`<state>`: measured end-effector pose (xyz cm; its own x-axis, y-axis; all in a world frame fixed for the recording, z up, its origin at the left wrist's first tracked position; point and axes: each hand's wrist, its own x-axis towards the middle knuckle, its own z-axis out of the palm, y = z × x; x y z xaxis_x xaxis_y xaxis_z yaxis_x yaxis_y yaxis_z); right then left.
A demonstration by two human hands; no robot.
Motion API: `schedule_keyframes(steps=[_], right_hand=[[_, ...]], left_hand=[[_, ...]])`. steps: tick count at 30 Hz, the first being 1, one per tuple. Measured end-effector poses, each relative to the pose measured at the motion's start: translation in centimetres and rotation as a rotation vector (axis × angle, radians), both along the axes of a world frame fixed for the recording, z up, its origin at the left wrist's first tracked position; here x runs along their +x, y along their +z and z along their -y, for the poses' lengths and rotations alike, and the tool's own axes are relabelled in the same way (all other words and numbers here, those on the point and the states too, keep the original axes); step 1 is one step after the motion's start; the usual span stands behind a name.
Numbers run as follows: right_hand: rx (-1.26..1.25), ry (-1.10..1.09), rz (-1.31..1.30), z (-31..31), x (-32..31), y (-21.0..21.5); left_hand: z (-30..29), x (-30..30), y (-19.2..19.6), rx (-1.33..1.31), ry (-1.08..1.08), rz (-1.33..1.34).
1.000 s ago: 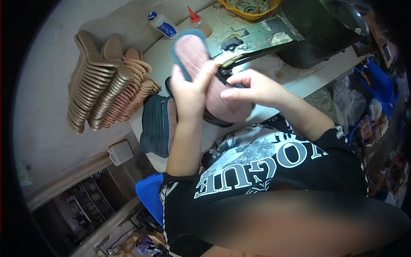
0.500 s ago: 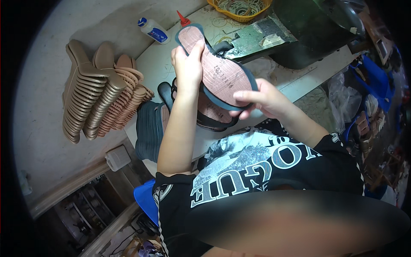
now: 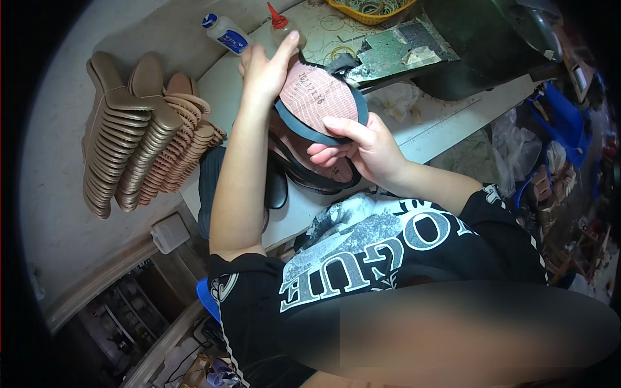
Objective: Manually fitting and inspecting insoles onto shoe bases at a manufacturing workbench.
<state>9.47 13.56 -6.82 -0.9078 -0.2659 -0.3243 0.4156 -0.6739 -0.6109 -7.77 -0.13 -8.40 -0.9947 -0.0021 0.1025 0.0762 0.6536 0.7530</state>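
Observation:
Between my two hands is a sandal sole (image 3: 318, 97), its pinkish, hand-marked underside facing up inside a dark blue-green rim. My right hand (image 3: 365, 143) is closed on the wide toe end, thumb on top and fingers curled beneath. My left hand (image 3: 266, 71) is at the narrow heel end, thumb stretched along it; the hand hides most of the heel. Under the held sole, a second dark sandal piece (image 3: 341, 173) lies on the white table (image 3: 446, 132), partly covered. Beside my left forearm stands a stack of dark soles (image 3: 210, 178), mostly hidden by that arm.
Bundles of bronze soles (image 3: 116, 139) and pinkish soles (image 3: 184, 139) lean at the left wall. At the back are a white glue bottle (image 3: 226, 35), a red-tipped bottle (image 3: 279, 24), a yellow basket (image 3: 372, 13) of bands and a green-topped metal block (image 3: 404, 55). A clear plastic bag (image 3: 514, 149) hangs right.
Both hands have shifted left with the sole, the right one also slightly nearer the body's middle. The heel end has gone behind the left hand, and the sole looks shorter and more tilted.

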Motion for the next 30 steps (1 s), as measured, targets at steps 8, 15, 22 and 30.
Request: schedule_keyframes(steps=[8, 15, 22, 30], right_hand=[[0.073, -0.024, -0.022, 0.3, -1.8, 0.6], [0.184, 0.027, -0.029, -0.8, -2.5, 1.2], [0.196, 0.051, -0.049, -1.5, -2.9, 1.2], [0.325, 0.024, -0.128, -2.2, -3.1, 0.8]], left_hand=[[2.1, -1.1, 5.3, 0.065, -0.97, 0.472], [3.3, 0.0, 5.9, -0.099, -0.902, 0.514], [4.0, 2.9, 5.3, 0.114, -0.629, 0.511], [3.3, 6.5, 6.8, 0.028, -0.36, 0.636]])
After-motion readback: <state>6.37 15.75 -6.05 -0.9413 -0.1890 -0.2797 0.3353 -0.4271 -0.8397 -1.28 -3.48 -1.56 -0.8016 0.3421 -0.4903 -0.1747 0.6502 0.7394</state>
